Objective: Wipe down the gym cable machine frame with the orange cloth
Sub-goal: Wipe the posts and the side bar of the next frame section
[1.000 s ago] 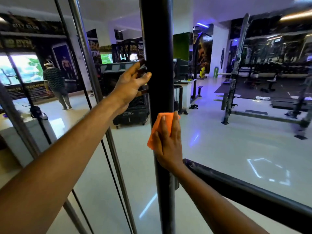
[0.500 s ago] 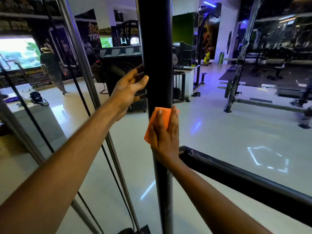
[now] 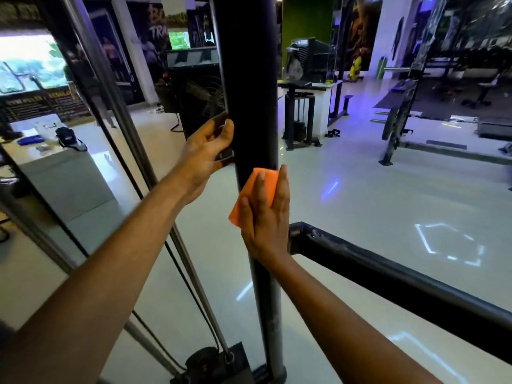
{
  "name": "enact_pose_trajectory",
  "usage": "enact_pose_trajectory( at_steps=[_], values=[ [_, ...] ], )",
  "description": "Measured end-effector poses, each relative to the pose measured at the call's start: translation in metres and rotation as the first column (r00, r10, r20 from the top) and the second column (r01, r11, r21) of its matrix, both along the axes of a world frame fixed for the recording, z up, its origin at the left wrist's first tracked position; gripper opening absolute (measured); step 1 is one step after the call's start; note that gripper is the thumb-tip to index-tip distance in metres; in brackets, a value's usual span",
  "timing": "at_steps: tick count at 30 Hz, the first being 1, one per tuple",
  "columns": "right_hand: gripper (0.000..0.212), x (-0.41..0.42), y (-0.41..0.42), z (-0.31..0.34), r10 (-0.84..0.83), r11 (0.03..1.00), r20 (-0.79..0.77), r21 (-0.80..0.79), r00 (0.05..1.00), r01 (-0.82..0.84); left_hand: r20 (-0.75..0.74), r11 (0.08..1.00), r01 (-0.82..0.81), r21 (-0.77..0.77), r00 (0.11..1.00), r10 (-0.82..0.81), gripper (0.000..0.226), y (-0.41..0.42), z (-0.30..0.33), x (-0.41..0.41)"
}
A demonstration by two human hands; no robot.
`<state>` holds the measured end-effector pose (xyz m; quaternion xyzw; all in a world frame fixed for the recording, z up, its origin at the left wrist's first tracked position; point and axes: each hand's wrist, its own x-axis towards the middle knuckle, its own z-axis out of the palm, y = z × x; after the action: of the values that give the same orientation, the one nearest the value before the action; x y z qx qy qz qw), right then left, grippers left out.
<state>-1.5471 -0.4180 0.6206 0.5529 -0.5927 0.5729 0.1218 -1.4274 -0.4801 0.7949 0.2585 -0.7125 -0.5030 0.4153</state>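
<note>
One orange cloth (image 3: 259, 189) pressed flat under right hand (image 3: 266, 220) against post (image 3: 246, 79).

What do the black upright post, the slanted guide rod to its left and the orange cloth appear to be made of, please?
Black upright post: probably steel tube, painted matte black; scuffed pale patches lower down.
Guide rod: bare polished metal, likely chromed; it shows bright reflections.
Orange cloth: soft fabric, possibly microfibre; it folds under the right hand.
</note>
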Motion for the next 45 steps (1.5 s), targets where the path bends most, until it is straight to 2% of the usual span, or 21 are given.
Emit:
enact_pose_trajectory(
  at_steps=[4, 7, 11, 14, 17, 21, 25, 33, 37, 41, 45],
  values=[
    [0.073, 0.0, -0.014, 0.047, 0.003, 0.995, 0.051, -0.1, 0.999, 0.002, 0.006, 0.999, -0.031, -0.041, 0.999, 0.032, 0.045, 0.0, -0.016, -0.001],
    [0.078, -0.005, -0.011, 0.01, -0.001, 0.997, -0.006, -0.073, 1.0, 0.0, -0.006, 0.998, -0.036, -0.042, 0.999, 0.036, 0.045, 0.001, -0.032, -0.003],
    [0.087, -0.011, 0.012, -0.076, 0.033, 0.993, -0.034, 0.112, 0.999, -0.029, -0.014, 0.998, -0.067, -0.004, 0.998, 0.067, 0.045, 0.006, -0.06, -0.005],
    [0.082, -0.007, 0.009, -0.059, 0.037, 0.994, 0.021, 0.099, 0.999, -0.039, -0.039, 0.992, -0.128, 0.013, 0.991, 0.128, 0.045, 0.013, -0.081, -0.01],
    [0.09, -0.004, 0.0, -0.026, 0.043, 0.999, 0.028, 0.029, 0.999, -0.044, -0.047, 0.985, -0.174, 0.02, 0.984, 0.174, 0.047, 0.017, -0.094, -0.015],
    [0.087, -0.008, 0.006, -0.056, 0.021, 0.996, -0.008, 0.084, 1.0, -0.02, -0.06, 0.98, -0.198, 0.03, 0.978, 0.2, 0.046, 0.02, -0.107, -0.017],
    [0.086, -0.01, 0.024, -0.109, 0.017, 0.979, -0.04, 0.205, 0.999, -0.008, -0.053, 0.98, -0.189, 0.068, 0.98, 0.193, 0.048, 0.026, -0.125, -0.018],
    [0.091, 0.0, 0.011, -0.044, -0.051, 0.993, 0.05, 0.106, 0.997, 0.045, -0.003, 0.99, -0.112, 0.084, 0.994, 0.113, 0.051, 0.02, -0.135, -0.009],
    [0.092, 0.009, 0.027, -0.093, -0.098, 0.97, 0.033, 0.227, 0.995, 0.088, 0.04, 0.99, -0.073, 0.122, 0.997, 0.068, 0.052, 0.018, -0.154, -0.002],
    [0.097, 0.01, 0.045, -0.135, -0.082, 0.922, 0.052, 0.384, 0.995, 0.056, 0.093, 0.981, -0.038, 0.188, 0.995, 0.021, 0.052, 0.016, -0.181, 0.003],
    [0.087, 0.012, 0.035, -0.11, -0.111, 0.946, 0.064, 0.312, 0.992, 0.086, 0.096, 0.979, 0.005, 0.205, 0.995, -0.025, 0.055, 0.009, -0.205, 0.007]
  ],
)
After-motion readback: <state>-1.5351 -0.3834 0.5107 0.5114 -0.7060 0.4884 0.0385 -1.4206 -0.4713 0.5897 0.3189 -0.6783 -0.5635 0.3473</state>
